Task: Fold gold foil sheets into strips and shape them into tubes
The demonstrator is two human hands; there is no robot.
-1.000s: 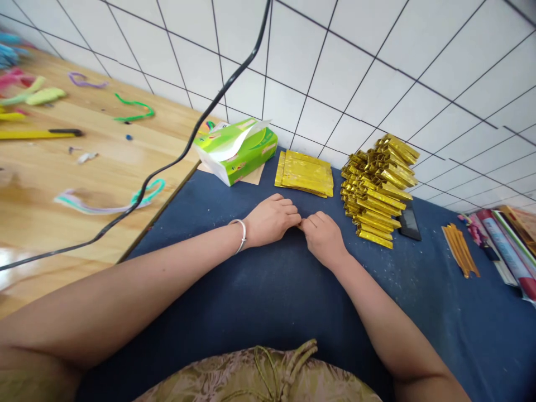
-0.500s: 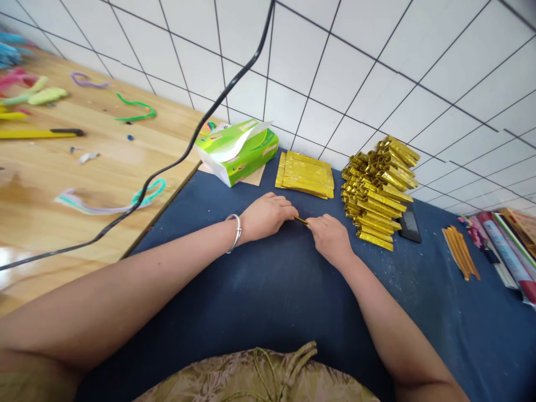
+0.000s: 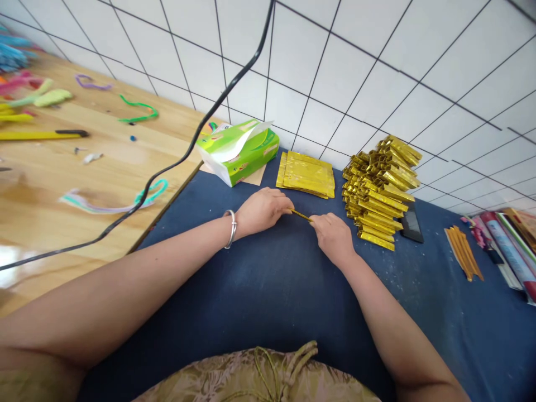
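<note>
Between my two hands stretches a narrow strip of gold foil paper [image 3: 301, 215], low over the dark blue table cover. My left hand [image 3: 263, 211], with a silver bangle at the wrist, pinches its left end. My right hand [image 3: 334, 237] pinches the right end; the fingers hide both tips of the strip. Just beyond my hands lies a flat stack of gold foil sheets [image 3: 305, 175]. To the right of my right hand is a heaped pile of folded gold foil pieces [image 3: 372, 195].
A green tissue pack [image 3: 240, 151] stands against the tiled wall. A black cable [image 3: 201, 125] crosses the view on the left. Pipe cleaners [image 3: 138, 109] and a yellow cutter [image 3: 42, 135] lie on the wooden table. At right are a phone [image 3: 412, 223], orange-gold strips [image 3: 464, 252] and books [image 3: 508, 251].
My left hand has shifted slightly left and my right hand slightly right, so more of the gold strip shows between them. Both keep their pinch.
</note>
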